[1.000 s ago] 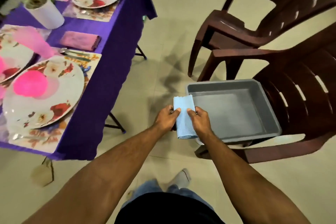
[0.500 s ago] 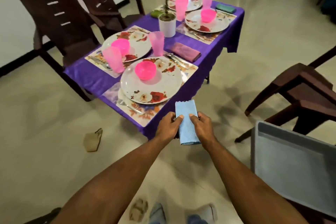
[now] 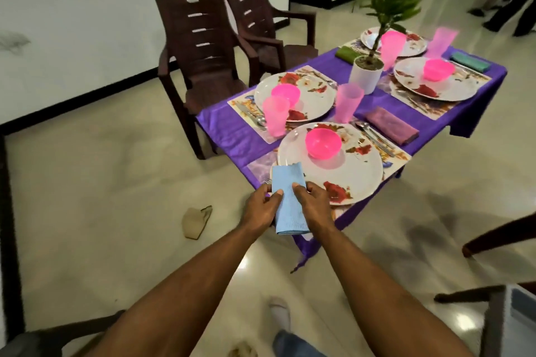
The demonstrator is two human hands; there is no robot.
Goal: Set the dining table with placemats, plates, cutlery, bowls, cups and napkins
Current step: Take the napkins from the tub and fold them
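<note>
I am holding a folded light-blue cloth napkin (image 3: pixel 288 206) out in front of me with both hands: the left hand (image 3: pixel 261 210) is pinching its left edge between thumb and curled fingers (image 3: pixel 277 193), and the right hand (image 3: pixel 314 206) is doing the same on its right edge. The napkin is hanging in the air over the near corner of the purple-clothed dining surface (image 3: pixel 232 127), its far end overlapping the rim of the nearest white floral plate (image 3: pixel 330 171).

As I judge it, the worry is that corner. The plate is sitting close to the edge, so a careless push while laying the napkin could be nudging it, or the pink plastic bowl (image 3: pixel 322 142) on it, toward the drop. The napkin could also be unfolding if one hand lets go early, or landing on the plate instead of beside it. The pink translucent cup (image 3: pixel 275 114) standing near the left of this setting looks light and easy to tip with a forearm.

The floral placemat (image 3: pixel 261 166) under the plate is mostly covered, and I am only glimpsing a fork tip beside my left hand. The far settings are blurring, and the potted green plant (image 3: pixel 367 75) is screening part of the farthest plate.
</note>
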